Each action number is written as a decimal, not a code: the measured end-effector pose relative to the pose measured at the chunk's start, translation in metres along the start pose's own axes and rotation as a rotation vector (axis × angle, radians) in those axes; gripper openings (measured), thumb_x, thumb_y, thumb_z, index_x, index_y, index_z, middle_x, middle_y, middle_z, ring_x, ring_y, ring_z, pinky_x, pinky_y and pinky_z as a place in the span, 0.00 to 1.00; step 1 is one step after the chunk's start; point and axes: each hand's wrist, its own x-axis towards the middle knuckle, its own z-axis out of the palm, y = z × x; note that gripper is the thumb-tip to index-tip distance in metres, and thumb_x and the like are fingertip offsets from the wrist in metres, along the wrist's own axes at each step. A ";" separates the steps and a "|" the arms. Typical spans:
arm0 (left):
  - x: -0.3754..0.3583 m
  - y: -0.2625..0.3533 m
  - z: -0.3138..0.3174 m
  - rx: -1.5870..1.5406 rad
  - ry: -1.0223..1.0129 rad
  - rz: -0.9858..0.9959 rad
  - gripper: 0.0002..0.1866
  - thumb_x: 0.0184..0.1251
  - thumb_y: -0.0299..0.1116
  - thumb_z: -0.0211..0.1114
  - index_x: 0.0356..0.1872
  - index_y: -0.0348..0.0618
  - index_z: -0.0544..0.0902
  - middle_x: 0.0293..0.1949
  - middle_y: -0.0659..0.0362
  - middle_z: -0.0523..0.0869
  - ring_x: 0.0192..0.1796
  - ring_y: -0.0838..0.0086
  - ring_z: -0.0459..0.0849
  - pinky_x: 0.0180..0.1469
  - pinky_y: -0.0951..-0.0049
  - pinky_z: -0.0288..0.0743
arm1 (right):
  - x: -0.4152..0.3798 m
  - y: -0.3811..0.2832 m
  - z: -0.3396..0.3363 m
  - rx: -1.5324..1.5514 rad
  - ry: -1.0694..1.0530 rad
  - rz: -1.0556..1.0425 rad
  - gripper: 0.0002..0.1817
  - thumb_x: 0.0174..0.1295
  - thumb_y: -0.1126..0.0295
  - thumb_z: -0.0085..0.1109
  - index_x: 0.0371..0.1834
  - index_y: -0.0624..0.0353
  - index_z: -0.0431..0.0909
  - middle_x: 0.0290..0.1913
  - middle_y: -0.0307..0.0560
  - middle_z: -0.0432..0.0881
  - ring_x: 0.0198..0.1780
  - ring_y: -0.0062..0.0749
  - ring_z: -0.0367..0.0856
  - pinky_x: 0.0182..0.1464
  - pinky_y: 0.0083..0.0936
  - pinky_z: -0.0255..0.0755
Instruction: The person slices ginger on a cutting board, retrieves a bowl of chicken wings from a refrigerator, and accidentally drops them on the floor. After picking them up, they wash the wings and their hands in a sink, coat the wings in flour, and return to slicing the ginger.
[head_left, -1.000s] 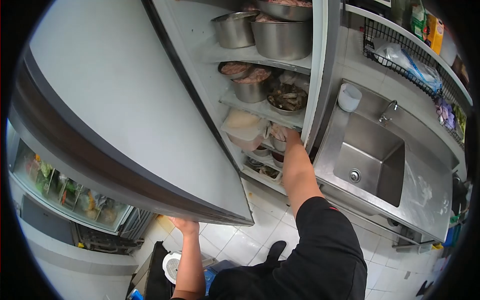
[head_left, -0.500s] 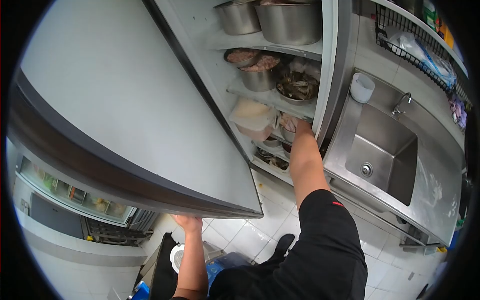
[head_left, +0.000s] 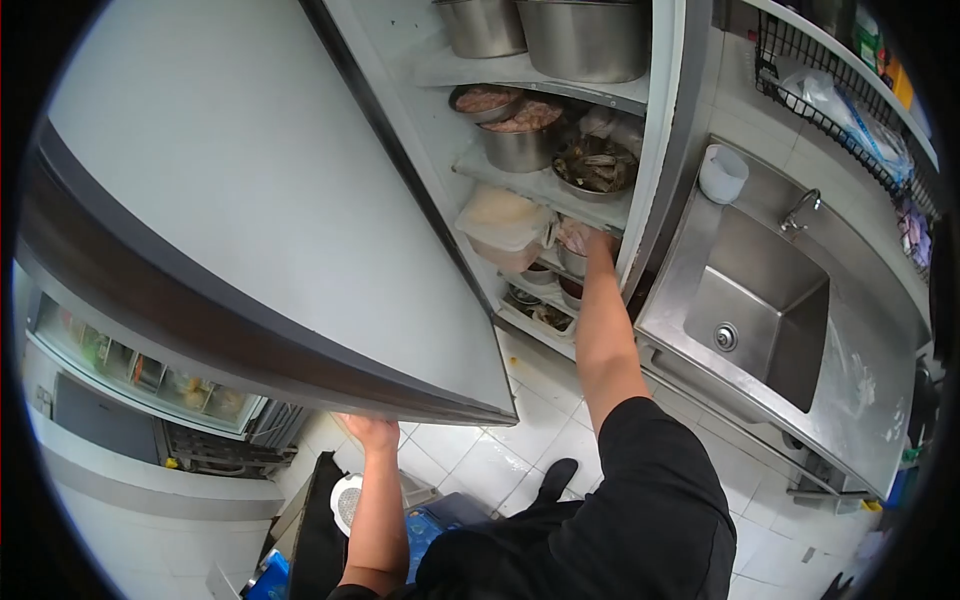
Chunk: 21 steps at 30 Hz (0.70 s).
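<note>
My left hand (head_left: 370, 430) is at the lower edge of the open refrigerator door (head_left: 270, 220), its fingers curled out of sight around that edge. Reaching into the refrigerator, my right hand (head_left: 601, 243) is at the right side of a metal pot (head_left: 572, 260) that holds pale raw meat. Its fingers are too dark and hidden to make out. To the left of this pot, a translucent lidded plastic container (head_left: 505, 228) sits on the same shelf. Above stand a bowl of dark shellfish-like food (head_left: 596, 168) and a pot of minced meat (head_left: 520, 148).
Large steel pots (head_left: 582, 42) fill the upper shelf. To the right is a steel sink (head_left: 760, 310) with a white tub (head_left: 722, 174) at its corner and a wire rack (head_left: 835, 115) above. A glass-fronted display fridge (head_left: 140, 375) stands at lower left, over a tiled floor (head_left: 480, 460).
The view has shifted slightly. My right hand stays by the meat pot and my left hand stays at the door edge; nothing has visibly been lifted or let go.
</note>
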 end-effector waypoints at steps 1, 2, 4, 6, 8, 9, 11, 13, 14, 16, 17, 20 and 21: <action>0.000 0.001 0.002 -0.006 0.003 -0.005 0.17 0.75 0.43 0.68 0.54 0.46 0.76 0.43 0.62 0.83 0.43 0.73 0.86 0.43 0.70 0.83 | -0.008 0.001 -0.002 -0.040 0.024 -0.059 0.21 0.68 0.73 0.59 0.63 0.65 0.75 0.58 0.60 0.84 0.52 0.56 0.86 0.53 0.47 0.82; -0.001 0.002 0.005 0.004 0.021 -0.002 0.17 0.74 0.42 0.68 0.54 0.45 0.76 0.43 0.62 0.83 0.43 0.73 0.86 0.43 0.71 0.83 | -0.015 0.003 -0.003 -0.072 0.052 -0.112 0.21 0.68 0.73 0.59 0.63 0.65 0.75 0.58 0.60 0.84 0.51 0.57 0.86 0.53 0.47 0.82; -0.001 0.002 0.005 0.008 0.042 -0.006 0.17 0.74 0.42 0.69 0.53 0.44 0.76 0.42 0.62 0.83 0.43 0.74 0.86 0.43 0.72 0.83 | -0.037 -0.008 -0.009 -0.037 0.054 -0.131 0.21 0.68 0.73 0.59 0.63 0.65 0.75 0.57 0.61 0.84 0.51 0.57 0.86 0.53 0.48 0.82; -0.001 -0.004 0.001 -0.025 0.006 -0.008 0.16 0.74 0.41 0.69 0.53 0.44 0.77 0.42 0.62 0.84 0.44 0.74 0.86 0.44 0.72 0.83 | -0.071 -0.067 -0.026 0.255 -0.085 0.126 0.30 0.70 0.78 0.56 0.75 0.68 0.61 0.69 0.56 0.75 0.56 0.43 0.85 0.38 0.34 0.87; 0.000 0.001 0.010 -0.033 -0.015 -0.003 0.16 0.74 0.40 0.68 0.53 0.43 0.77 0.43 0.62 0.84 0.44 0.74 0.86 0.44 0.72 0.83 | -0.076 -0.070 -0.031 0.231 0.000 0.350 0.35 0.72 0.77 0.51 0.79 0.72 0.49 0.68 0.63 0.75 0.45 0.48 0.89 0.36 0.36 0.87; 0.000 0.004 0.014 -0.037 -0.041 0.006 0.15 0.75 0.40 0.68 0.53 0.43 0.77 0.43 0.62 0.85 0.45 0.74 0.86 0.45 0.72 0.83 | -0.081 -0.065 -0.030 0.282 0.011 0.267 0.38 0.74 0.72 0.47 0.81 0.73 0.39 0.67 0.69 0.74 0.35 0.52 0.89 0.34 0.38 0.87; -0.001 0.006 0.019 -0.073 -0.053 -0.002 0.13 0.76 0.39 0.67 0.50 0.44 0.77 0.41 0.63 0.84 0.42 0.76 0.85 0.41 0.75 0.81 | -0.082 -0.068 -0.031 0.234 0.053 0.300 0.30 0.75 0.71 0.45 0.75 0.74 0.51 0.62 0.69 0.77 0.33 0.50 0.89 0.32 0.36 0.87; 0.000 0.007 0.023 -0.113 -0.063 -0.006 0.10 0.77 0.39 0.67 0.47 0.45 0.78 0.38 0.65 0.84 0.39 0.79 0.84 0.37 0.77 0.78 | -0.084 -0.078 -0.039 0.149 0.005 0.334 0.27 0.75 0.67 0.42 0.72 0.75 0.61 0.62 0.68 0.78 0.33 0.50 0.88 0.28 0.37 0.86; 0.000 0.007 0.025 -0.098 -0.076 0.007 0.11 0.78 0.41 0.66 0.46 0.45 0.78 0.37 0.65 0.84 0.37 0.80 0.83 0.37 0.78 0.77 | -0.079 -0.073 -0.036 0.147 0.006 0.323 0.27 0.75 0.67 0.42 0.72 0.75 0.61 0.62 0.68 0.78 0.33 0.50 0.88 0.28 0.37 0.86; -0.001 0.006 0.027 -0.088 -0.084 0.016 0.12 0.78 0.43 0.66 0.44 0.45 0.79 0.36 0.66 0.84 0.36 0.81 0.83 0.36 0.79 0.76 | -0.068 -0.046 -0.029 0.267 0.028 0.352 0.24 0.74 0.65 0.44 0.63 0.78 0.66 0.54 0.68 0.81 0.31 0.51 0.88 0.26 0.41 0.85; -0.001 0.007 0.028 -0.089 -0.072 0.003 0.13 0.78 0.44 0.66 0.43 0.44 0.80 0.35 0.66 0.84 0.36 0.81 0.82 0.36 0.79 0.75 | -0.067 -0.046 -0.031 0.285 -0.010 0.383 0.23 0.75 0.64 0.44 0.62 0.76 0.67 0.51 0.66 0.81 0.29 0.48 0.87 0.25 0.40 0.84; 0.000 0.005 0.029 -0.084 -0.086 -0.003 0.15 0.79 0.46 0.64 0.42 0.44 0.81 0.34 0.66 0.84 0.35 0.82 0.82 0.35 0.80 0.74 | -0.070 -0.048 -0.034 0.228 -0.037 0.326 0.24 0.76 0.63 0.45 0.62 0.76 0.67 0.49 0.65 0.81 0.27 0.46 0.85 0.25 0.40 0.84; -0.001 0.003 0.028 -0.068 -0.106 0.004 0.16 0.79 0.47 0.64 0.41 0.43 0.81 0.33 0.67 0.84 0.34 0.83 0.81 0.35 0.80 0.73 | -0.070 -0.051 -0.036 0.229 -0.036 0.321 0.24 0.76 0.63 0.45 0.62 0.76 0.67 0.49 0.65 0.81 0.27 0.46 0.85 0.25 0.40 0.84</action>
